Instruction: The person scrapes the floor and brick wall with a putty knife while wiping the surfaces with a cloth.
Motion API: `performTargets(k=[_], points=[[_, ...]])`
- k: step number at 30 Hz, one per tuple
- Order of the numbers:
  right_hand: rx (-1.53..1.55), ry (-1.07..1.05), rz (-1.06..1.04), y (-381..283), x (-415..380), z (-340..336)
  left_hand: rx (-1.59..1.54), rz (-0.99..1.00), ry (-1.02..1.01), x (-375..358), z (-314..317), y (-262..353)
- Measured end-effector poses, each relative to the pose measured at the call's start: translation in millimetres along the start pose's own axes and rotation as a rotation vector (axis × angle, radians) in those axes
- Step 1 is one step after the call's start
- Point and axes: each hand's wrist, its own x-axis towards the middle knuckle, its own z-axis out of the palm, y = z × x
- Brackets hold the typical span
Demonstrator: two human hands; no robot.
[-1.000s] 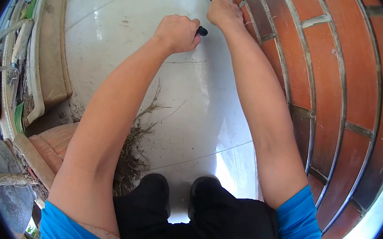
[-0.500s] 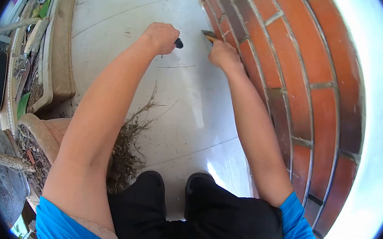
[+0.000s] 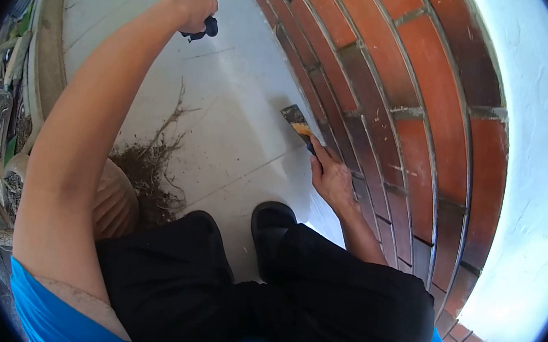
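My right hand (image 3: 335,182) is closed round a scraper (image 3: 297,119) beside the brick wall. Its flat end is dark and stained, with a yellowish patch below and a bit of blue at the handle. Farther out on the left, my left hand (image 3: 196,10) is wrapped round a black handle (image 3: 210,26), held above the pale floor. Most of that tool is hidden by the fist, so its kind cannot be made out. A clump of dry roots and soil (image 3: 151,176) lies on the floor between my left forearm and my feet.
The brick wall (image 3: 414,151) curves along my right, with a white surface (image 3: 529,195) beyond it. A ribbed clay pot (image 3: 116,202) stands by the left knee. Long planters (image 3: 48,50) line the left edge. My dark shoes (image 3: 273,217) rest on the tiled floor (image 3: 238,134).
My right hand has drawn back towards my body along the wall with the scraper. The left hand has shifted left and farther away. The view has moved too.
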Motion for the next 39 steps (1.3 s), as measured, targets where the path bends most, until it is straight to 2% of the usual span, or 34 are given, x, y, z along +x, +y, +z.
performTargets(k=[6,9,12,15,21,24,30,32,35,39], points=[[-0.144,0.089,0.103,28,-29,8,-0.073,-0.022,0.008,-4,-12,12],[-0.253,0.010,0.153,19,-11,10,-0.086,-0.026,0.000,-4,-9,8],[-0.379,-0.030,0.094,13,22,21,-0.059,-0.008,0.023,-12,-5,3],[-0.501,-0.246,0.154,-1,61,26,-0.028,-0.006,-0.008,-18,-10,0],[-0.472,-0.130,0.063,17,32,26,-0.052,-0.030,-0.002,-18,-9,3],[-0.482,-0.157,0.076,22,24,26,-0.074,-0.012,0.013,-19,-11,8],[-0.476,-0.247,0.058,-3,106,36,-0.066,0.087,0.058,-8,-10,25],[-0.462,-0.229,0.052,-3,103,32,-0.091,0.107,0.033,-10,-16,33],[-0.484,-0.174,0.042,5,75,26,-0.139,0.126,0.103,-11,-1,26],[-0.497,-0.176,0.089,9,41,28,-0.163,0.025,0.078,-16,6,9]])
